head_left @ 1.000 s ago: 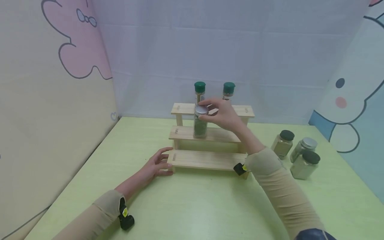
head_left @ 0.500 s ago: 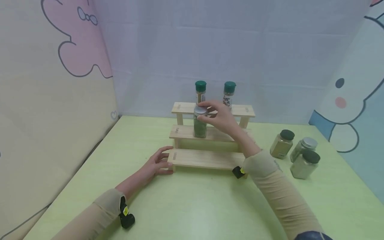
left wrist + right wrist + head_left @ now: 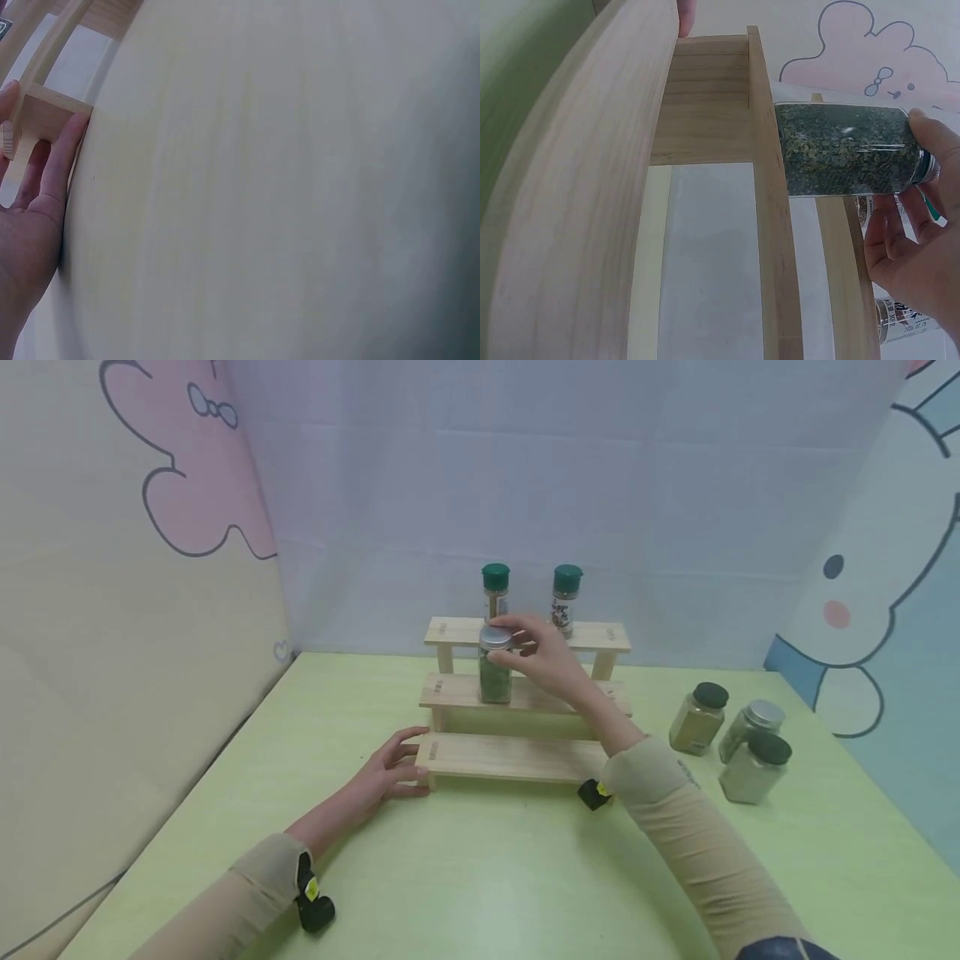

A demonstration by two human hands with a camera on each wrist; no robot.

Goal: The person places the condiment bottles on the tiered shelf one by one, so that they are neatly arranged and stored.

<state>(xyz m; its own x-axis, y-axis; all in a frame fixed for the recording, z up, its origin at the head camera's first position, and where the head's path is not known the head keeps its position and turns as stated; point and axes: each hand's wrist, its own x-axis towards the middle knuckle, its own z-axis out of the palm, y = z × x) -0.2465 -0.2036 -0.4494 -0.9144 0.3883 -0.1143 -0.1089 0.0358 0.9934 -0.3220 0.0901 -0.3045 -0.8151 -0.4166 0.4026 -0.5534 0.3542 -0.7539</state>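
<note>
Two bottles [image 3: 566, 581] stand behind the jar [image 3: 494, 683] the right hand [image 3: 553, 667] pinches; left hand [image 3: 381, 777], spread, touches rack [image 3: 517, 756].

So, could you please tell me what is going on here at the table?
A person is handling a jar of green flakes at a stepped wooden rack. Their right hand grips the jar near its silver lid, with the jar upright at the middle shelf. Their left hand touches the left end of the bottom step. Two green-capped bottles stand on the top shelf, and three more jars stand on the table to the right.
</note>
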